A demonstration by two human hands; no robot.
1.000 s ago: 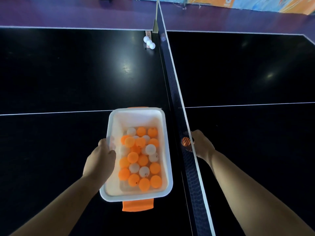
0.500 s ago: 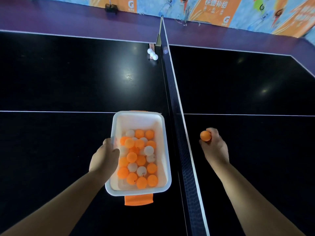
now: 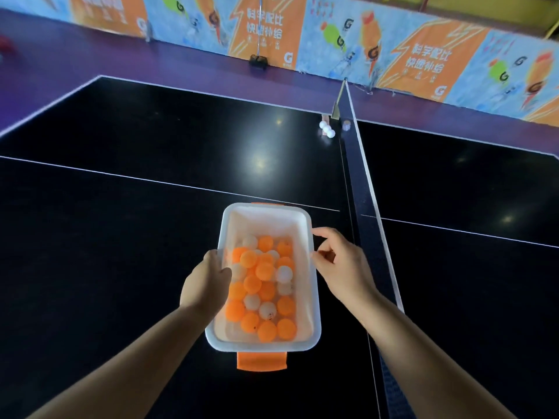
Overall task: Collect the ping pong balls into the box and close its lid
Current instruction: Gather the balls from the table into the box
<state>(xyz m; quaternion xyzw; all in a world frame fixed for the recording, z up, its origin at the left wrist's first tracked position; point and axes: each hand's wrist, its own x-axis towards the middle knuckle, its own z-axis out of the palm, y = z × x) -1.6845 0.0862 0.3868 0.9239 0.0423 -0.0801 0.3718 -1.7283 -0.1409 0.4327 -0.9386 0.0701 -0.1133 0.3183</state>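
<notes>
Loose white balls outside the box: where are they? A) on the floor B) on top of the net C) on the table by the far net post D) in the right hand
C: three white balls sit clustered on the table beside the far net post, on the same side of the net as the box.

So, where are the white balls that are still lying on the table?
In the head view, three white balls lie together near the table's far edge, just left of the net, beside its post, far beyond the box.
</notes>
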